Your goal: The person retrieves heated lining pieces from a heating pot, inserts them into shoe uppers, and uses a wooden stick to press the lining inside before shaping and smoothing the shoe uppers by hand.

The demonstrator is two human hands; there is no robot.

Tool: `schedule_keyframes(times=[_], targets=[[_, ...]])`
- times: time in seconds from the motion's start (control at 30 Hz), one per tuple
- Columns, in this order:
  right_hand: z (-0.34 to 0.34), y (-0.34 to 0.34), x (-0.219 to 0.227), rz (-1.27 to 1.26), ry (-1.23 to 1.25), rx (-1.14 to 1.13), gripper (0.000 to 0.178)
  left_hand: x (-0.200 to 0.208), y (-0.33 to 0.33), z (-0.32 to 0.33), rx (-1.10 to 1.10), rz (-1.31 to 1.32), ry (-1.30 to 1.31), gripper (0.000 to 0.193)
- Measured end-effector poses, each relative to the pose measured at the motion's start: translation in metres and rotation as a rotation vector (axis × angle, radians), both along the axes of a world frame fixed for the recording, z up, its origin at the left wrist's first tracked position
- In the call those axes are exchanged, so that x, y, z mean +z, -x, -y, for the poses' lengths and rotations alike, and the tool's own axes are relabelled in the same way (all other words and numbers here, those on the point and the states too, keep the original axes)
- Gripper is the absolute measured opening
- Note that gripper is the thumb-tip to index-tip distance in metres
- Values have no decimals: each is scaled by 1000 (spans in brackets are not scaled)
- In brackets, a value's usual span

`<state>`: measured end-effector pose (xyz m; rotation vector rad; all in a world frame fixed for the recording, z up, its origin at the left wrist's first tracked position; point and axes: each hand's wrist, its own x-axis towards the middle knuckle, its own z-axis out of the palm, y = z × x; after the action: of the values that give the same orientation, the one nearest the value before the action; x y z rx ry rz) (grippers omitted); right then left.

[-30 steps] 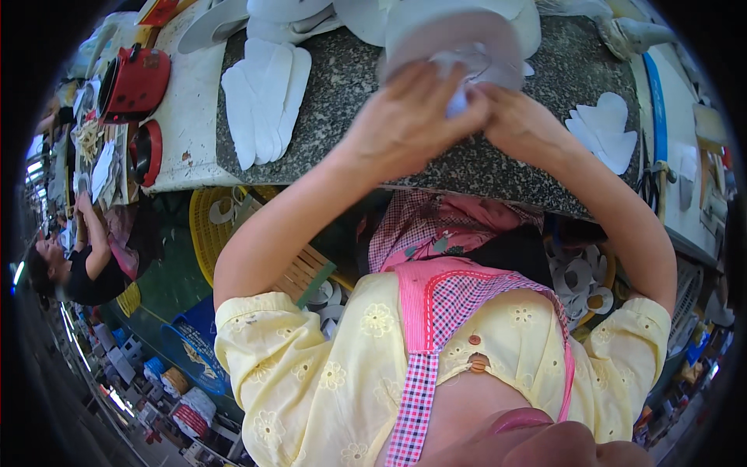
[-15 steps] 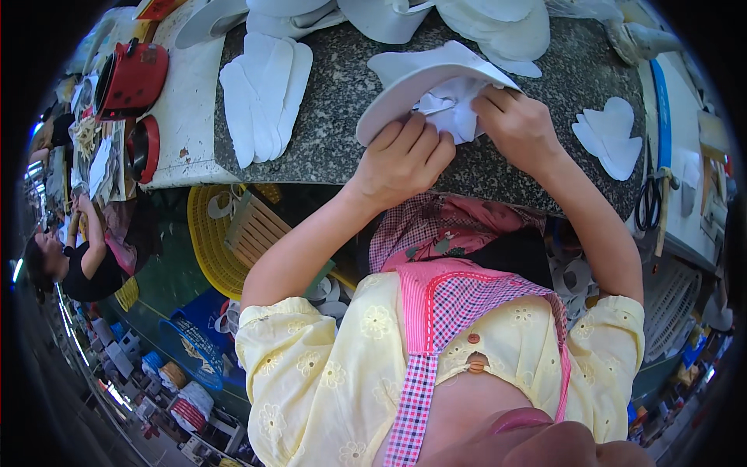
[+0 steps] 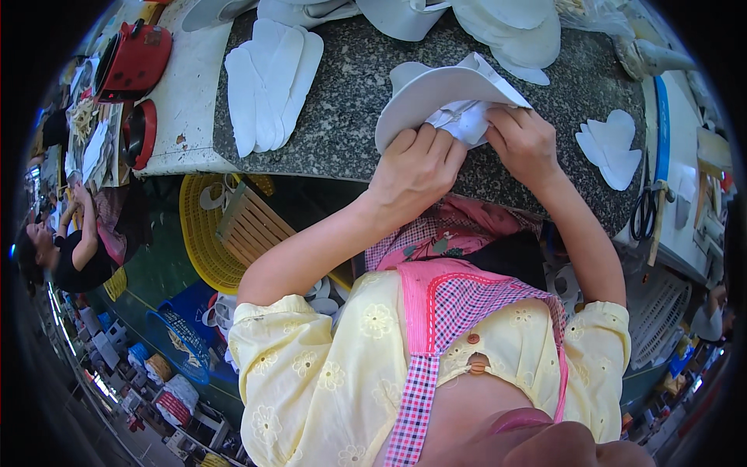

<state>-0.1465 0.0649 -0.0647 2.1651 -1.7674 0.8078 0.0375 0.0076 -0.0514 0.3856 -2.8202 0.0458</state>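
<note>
Both hands work on a white slipper-like piece [image 3: 428,95], its kind not fully clear, with a broad curved rim and crumpled white lining [image 3: 464,122] showing in its opening. My left hand [image 3: 418,165] is closed, its fingertips curled into the opening at the lining's near left. On the right side, my right hand [image 3: 523,142] pinches the piece's edge and the lining. Some fingertips are hidden in the folds. The piece is held over the near part of a speckled dark stone tabletop [image 3: 350,86].
Flat white sole-shaped pieces [image 3: 271,86] lie to the left, smaller white pieces [image 3: 611,148] to the right. More white pieces [image 3: 510,35] line the back. Black-handled scissors [image 3: 644,212] hang at the right edge. Below stands a yellow basket [image 3: 194,237]. A co-worker [image 3: 82,249] is far left.
My left fingers have moved from the piece's left rim into its opening, against the lining. My right hand has shifted slightly down its edge. The whole view has shifted a little.
</note>
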Motion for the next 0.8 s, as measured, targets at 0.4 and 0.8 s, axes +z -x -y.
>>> schedule_keyframes(times=[0.4, 0.8], targets=[[-10, -22, -13, 55, 103, -146, 10, -17, -5, -2, -5, -117, 160, 23], [-25, -30, -17, -119, -35, -93, 30, -22, -4, 1, -52, -198, 158, 11]])
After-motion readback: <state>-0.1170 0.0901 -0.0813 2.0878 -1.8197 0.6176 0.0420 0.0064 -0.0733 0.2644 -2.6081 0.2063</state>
